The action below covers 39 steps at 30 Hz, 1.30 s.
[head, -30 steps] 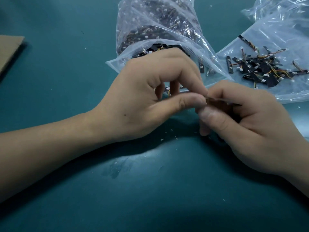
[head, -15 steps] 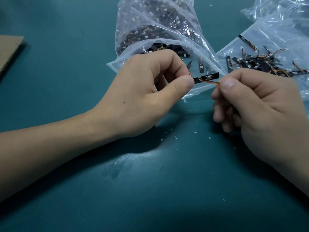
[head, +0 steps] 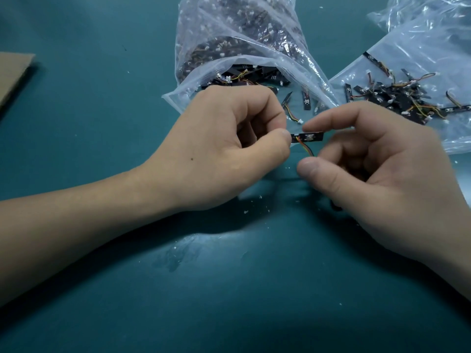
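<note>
A small black circuit strip point(head: 309, 136) with a short multicoloured wire point(head: 305, 149) hangs just above the teal table point(head: 229, 289). My left hand point(head: 224, 154) pinches the strip's left end between thumb and forefinger. My right hand point(head: 382, 179) is close on the right. Its forefinger lies straight along the strip's top edge, and the wire runs down in behind its thumb and curled fingers. The wire's far end is hidden there.
A clear plastic bag point(head: 229, 39) full of similar strips lies open just behind my hands. A second bag point(head: 420, 59) at the right carries a loose pile of wired strips point(head: 397, 98). A cardboard piece point(head: 12, 70) sits at the left edge. White crumbs dot the table.
The hands moved apart and the strip with its wire came into view between them. My right forefinger has straightened over the strip, and the wire now bends downward.
</note>
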Available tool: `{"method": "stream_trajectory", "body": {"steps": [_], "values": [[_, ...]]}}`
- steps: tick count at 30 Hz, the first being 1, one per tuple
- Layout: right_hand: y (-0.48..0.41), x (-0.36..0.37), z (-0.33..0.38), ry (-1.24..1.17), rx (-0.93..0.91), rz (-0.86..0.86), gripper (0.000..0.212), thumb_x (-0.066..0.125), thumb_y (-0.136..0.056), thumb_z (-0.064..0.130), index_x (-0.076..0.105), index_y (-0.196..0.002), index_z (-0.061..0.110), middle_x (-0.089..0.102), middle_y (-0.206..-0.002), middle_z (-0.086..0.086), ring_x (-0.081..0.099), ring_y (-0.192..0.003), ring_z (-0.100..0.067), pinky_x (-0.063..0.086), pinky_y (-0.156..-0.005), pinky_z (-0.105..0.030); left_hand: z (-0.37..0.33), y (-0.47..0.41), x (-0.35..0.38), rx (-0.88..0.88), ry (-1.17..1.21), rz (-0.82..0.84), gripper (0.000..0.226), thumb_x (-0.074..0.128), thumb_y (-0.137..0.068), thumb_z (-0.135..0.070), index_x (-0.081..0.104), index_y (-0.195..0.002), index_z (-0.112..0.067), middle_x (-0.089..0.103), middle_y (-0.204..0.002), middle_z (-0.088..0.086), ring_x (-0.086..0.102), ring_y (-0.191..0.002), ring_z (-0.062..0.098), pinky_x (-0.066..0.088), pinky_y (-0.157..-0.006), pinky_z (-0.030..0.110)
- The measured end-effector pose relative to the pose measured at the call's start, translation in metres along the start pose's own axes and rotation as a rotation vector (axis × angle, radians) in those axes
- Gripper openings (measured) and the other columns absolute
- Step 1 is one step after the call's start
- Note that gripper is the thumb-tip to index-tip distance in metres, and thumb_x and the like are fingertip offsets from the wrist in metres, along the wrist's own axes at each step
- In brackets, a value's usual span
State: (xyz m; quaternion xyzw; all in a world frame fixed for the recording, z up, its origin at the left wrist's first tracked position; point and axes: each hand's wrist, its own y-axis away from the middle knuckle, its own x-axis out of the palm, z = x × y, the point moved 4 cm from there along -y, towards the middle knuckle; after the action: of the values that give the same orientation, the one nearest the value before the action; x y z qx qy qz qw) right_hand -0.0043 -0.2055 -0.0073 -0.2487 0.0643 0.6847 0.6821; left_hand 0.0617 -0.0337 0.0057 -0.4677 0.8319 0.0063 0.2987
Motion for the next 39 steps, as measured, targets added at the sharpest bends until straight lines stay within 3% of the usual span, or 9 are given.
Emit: {"method": "stream_trajectory", "body": {"steps": [5,10,18,25,39], "values": [[-0.0009,0.0002,-0.0017,0.115,-0.006,-0.019,0.014,0.063,-0.095,0.045,0.065,-0.1,0.031,0.07,-0.067,0.006,0.059,-0.049,-0.018,0.044,-0.049,-0.021,0.0,0.001,0.0019,-0.004,-0.018,0.025,0.013,0.064,-0.087,-0.017,0.06,-0.075,-0.016,0.052,-0.057,-0.011,0.047,-0.048,0.005,0.035,-0.051,0.014],[-0.0013,0.0002,-0.0012,0.069,-0.005,-0.006,0.013,0.059,-0.098,0.041,0.065,-0.099,0.03,0.07,-0.065,0.006,0.061,-0.05,-0.014,0.042,-0.051,-0.015,0.0003,0.0009,0.0024,0.008,-0.031,0.022,0.011,0.065,-0.087,-0.017,0.062,-0.077,-0.015,0.053,-0.058,-0.013,0.048,-0.049,0.005,0.036,-0.052,0.013],[-0.0013,-0.0018,-0.0038,0.057,0.005,-0.009,0.014,0.06,-0.096,0.039,0.066,-0.094,0.027,0.067,-0.059,0.003,0.057,-0.043,-0.017,0.043,-0.044,-0.023,-0.0021,0.0028,0.0037,0.063,-0.082,0.04,0.011,0.068,-0.087,-0.015,0.062,-0.078,-0.018,0.052,-0.059,-0.015,0.047,-0.05,0.005,0.034,-0.052,0.01],[-0.0019,-0.003,-0.0033,-0.064,0.021,0.004,0.017,0.061,-0.095,0.039,0.069,-0.099,0.024,0.068,-0.063,-0.004,0.055,-0.043,-0.018,0.044,-0.046,-0.023,-0.0014,0.0018,0.0022,0.048,-0.054,0.008,0.011,0.068,-0.087,-0.017,0.062,-0.078,-0.018,0.053,-0.059,-0.014,0.048,-0.05,0.006,0.035,-0.053,0.012],[-0.0017,-0.0018,-0.0024,0.015,0.007,-0.019,0.013,0.058,-0.098,0.039,0.066,-0.095,0.028,0.069,-0.062,0.001,0.056,-0.04,-0.016,0.041,-0.043,-0.016,-0.0007,0.0016,0.0028,0.052,-0.047,0.023,0.009,0.068,-0.087,-0.016,0.063,-0.079,-0.017,0.055,-0.06,-0.013,0.049,-0.05,0.006,0.037,-0.052,0.015]]}}
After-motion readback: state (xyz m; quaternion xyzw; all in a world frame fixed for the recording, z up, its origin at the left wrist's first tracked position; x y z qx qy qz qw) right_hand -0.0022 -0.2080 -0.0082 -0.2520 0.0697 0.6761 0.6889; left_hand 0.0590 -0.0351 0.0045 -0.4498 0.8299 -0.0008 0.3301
